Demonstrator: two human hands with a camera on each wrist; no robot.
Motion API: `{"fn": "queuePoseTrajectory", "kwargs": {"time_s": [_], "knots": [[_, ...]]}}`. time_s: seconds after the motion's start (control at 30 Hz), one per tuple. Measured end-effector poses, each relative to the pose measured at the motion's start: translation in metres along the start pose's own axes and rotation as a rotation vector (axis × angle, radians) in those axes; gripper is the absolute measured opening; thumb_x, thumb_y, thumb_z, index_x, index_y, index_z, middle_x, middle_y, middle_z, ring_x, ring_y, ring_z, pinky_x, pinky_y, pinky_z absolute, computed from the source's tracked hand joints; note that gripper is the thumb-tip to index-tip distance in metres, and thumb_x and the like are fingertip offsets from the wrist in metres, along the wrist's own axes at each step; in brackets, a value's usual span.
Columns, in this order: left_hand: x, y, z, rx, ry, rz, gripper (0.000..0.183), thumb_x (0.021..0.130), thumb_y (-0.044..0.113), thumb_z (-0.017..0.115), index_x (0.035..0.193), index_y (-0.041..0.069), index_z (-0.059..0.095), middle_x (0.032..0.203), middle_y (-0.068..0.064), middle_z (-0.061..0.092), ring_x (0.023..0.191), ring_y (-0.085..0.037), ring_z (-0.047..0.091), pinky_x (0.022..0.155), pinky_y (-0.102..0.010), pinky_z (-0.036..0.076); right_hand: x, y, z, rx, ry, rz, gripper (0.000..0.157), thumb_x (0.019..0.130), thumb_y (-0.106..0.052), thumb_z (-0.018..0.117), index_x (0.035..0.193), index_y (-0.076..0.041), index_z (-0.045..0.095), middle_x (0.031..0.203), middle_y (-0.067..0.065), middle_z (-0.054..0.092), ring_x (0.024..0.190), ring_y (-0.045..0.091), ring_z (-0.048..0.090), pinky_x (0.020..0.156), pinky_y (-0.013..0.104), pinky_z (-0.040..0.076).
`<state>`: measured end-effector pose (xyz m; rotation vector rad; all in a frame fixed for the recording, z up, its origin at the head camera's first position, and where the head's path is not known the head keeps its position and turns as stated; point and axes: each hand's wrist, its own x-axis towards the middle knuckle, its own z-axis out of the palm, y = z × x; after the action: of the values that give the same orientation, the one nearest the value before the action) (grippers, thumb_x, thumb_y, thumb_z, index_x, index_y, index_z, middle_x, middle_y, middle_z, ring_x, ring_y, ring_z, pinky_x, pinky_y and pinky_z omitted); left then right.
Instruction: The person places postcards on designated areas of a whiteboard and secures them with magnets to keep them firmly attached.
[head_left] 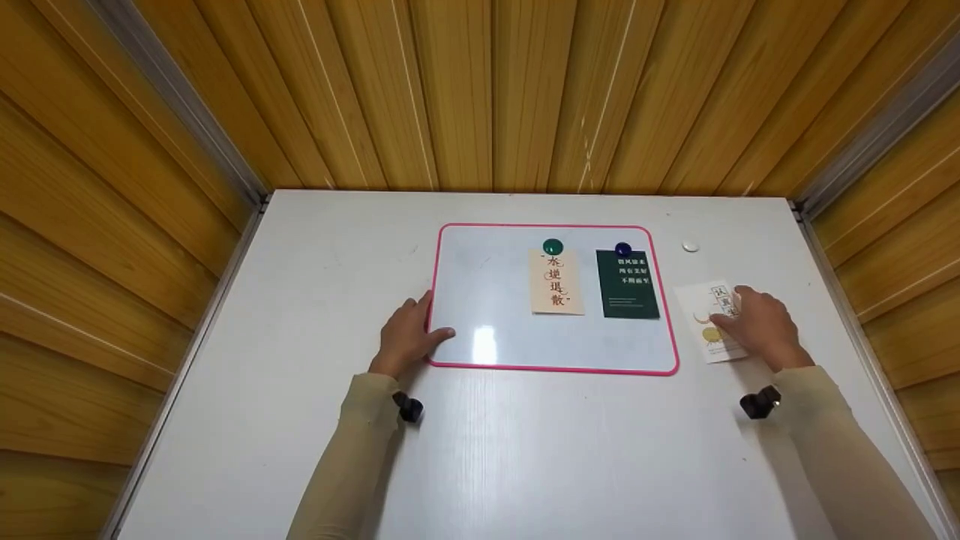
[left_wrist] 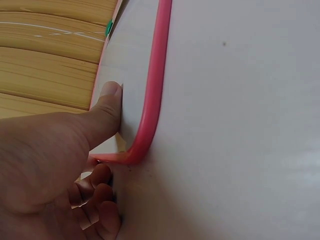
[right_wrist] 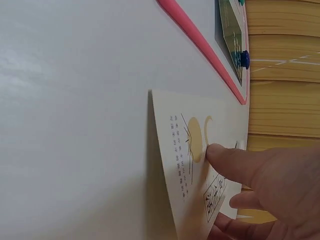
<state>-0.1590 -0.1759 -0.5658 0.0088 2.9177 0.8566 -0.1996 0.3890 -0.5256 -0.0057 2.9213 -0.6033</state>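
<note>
A small whiteboard [head_left: 480, 296] with a pink frame lies on the white table. My left hand [head_left: 406, 335] holds its left edge near the front corner, thumb over the board's face and fingers curled beside the frame. In the left wrist view the thumb [left_wrist: 106, 107] reaches past the pink rim [left_wrist: 154, 85]. To the right of the board, my right hand [head_left: 761, 326] pinches a white card [head_left: 697, 304] with printed characters and a yellow drawing. From the right wrist, the card [right_wrist: 175, 120] shows its near edge raised off the table, the thumb [right_wrist: 232, 161] on its printed side.
On the board, a green round magnet [head_left: 553, 247] tops a cream card [head_left: 555, 283] and a dark blue magnet [head_left: 622, 250] tops a dark green card [head_left: 628, 289]. A white round magnet [head_left: 690, 246] lies on the table [head_left: 337, 255] behind the white card. Wood-patterned walls [head_left: 450, 97] enclose the table.
</note>
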Motion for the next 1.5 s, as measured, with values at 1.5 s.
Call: {"fn": "queuePoseTrajectory", "kwargs": {"time_s": [1.5], "knots": [[0.001, -0.002, 0.001, 0.004, -0.008, 0.001, 0.091, 0.088, 0.044, 0.081, 0.159, 0.007, 0.038, 0.117, -0.018, 0.061, 0.097, -0.029, 0.055, 0.093, -0.047, 0.049, 0.016, -0.038, -0.041, 0.111, 0.063, 0.043, 0.035, 0.106, -0.01, 0.051, 0.138, 0.004, 0.052, 0.119, 0.037, 0.061, 0.093, 0.044, 0.059, 0.07, 0.045, 0.043]]}}
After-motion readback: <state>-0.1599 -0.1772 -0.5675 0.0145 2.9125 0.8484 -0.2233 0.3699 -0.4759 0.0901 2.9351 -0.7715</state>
